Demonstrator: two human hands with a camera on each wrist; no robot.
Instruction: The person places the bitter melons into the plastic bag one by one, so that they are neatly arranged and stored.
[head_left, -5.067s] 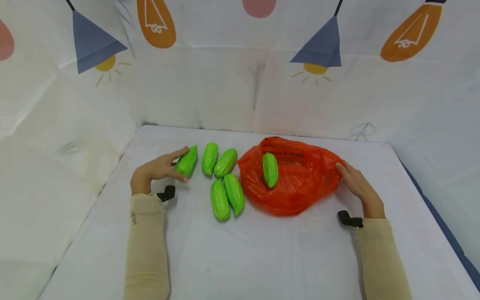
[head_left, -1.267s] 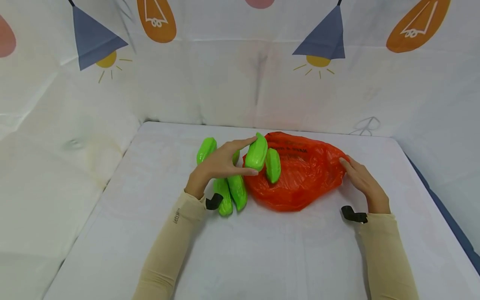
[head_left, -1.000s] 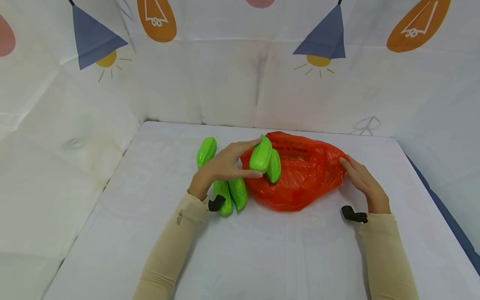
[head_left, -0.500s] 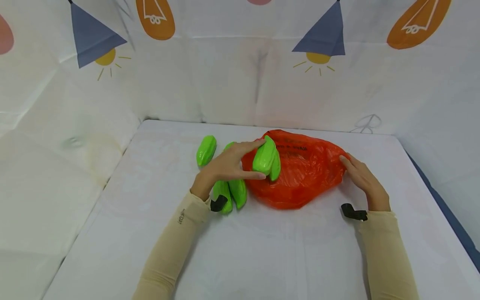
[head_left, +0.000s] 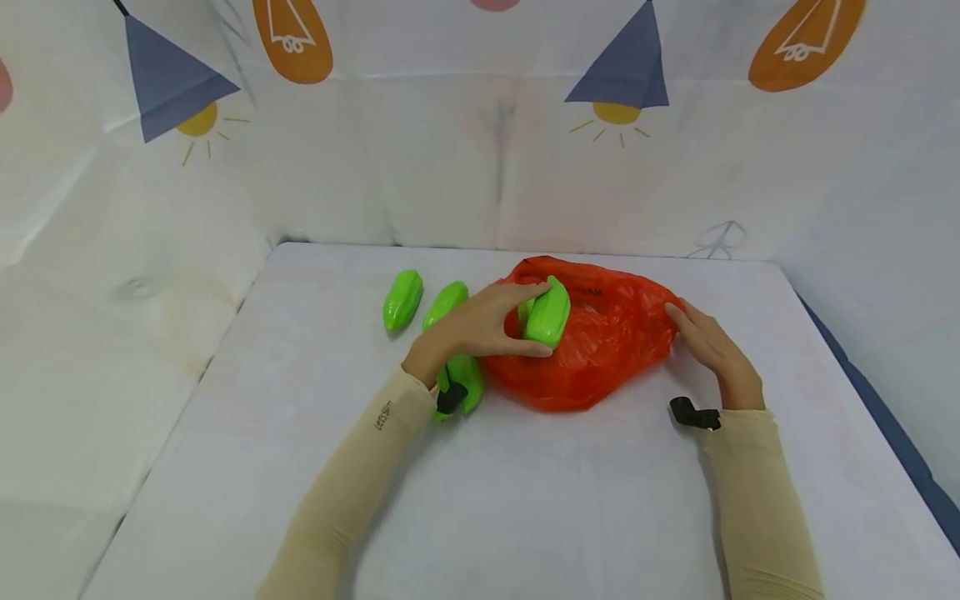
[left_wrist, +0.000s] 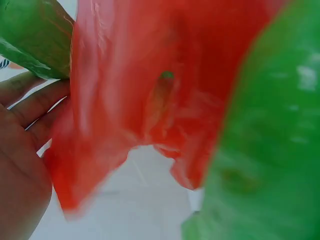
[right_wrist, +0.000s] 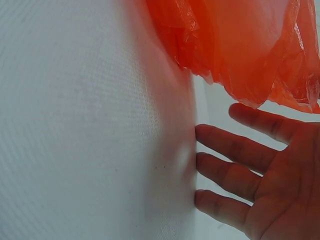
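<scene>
My left hand (head_left: 483, 321) grips a glossy green, ridged, long vegetable (head_left: 549, 315) between thumb and fingers, over the open mouth of a red plastic bag (head_left: 600, 358). Just behind it, a second green vegetable (head_left: 524, 312) lies at the bag and is mostly hidden. At the bag's right end my right hand (head_left: 708, 346) pinches the edge with thumb and forefinger; its other fingers (right_wrist: 235, 150) are stretched out in the right wrist view. The left wrist view shows the held vegetable (left_wrist: 37, 37) against the fingers, with red film (left_wrist: 110, 100) hanging beside it.
Left of the bag, several like vegetables lie on the white table (head_left: 525, 517): one alone (head_left: 402, 300), one by the left wrist (head_left: 447, 304), others (head_left: 470, 379) partly under the forearm. A white printed cloth wall (head_left: 435, 167) stands behind.
My left hand has picked up the leftmost green vegetable and carried it right, over the bag. The right hand keeps its place at the bag's edge. The head view has shifted slightly.
</scene>
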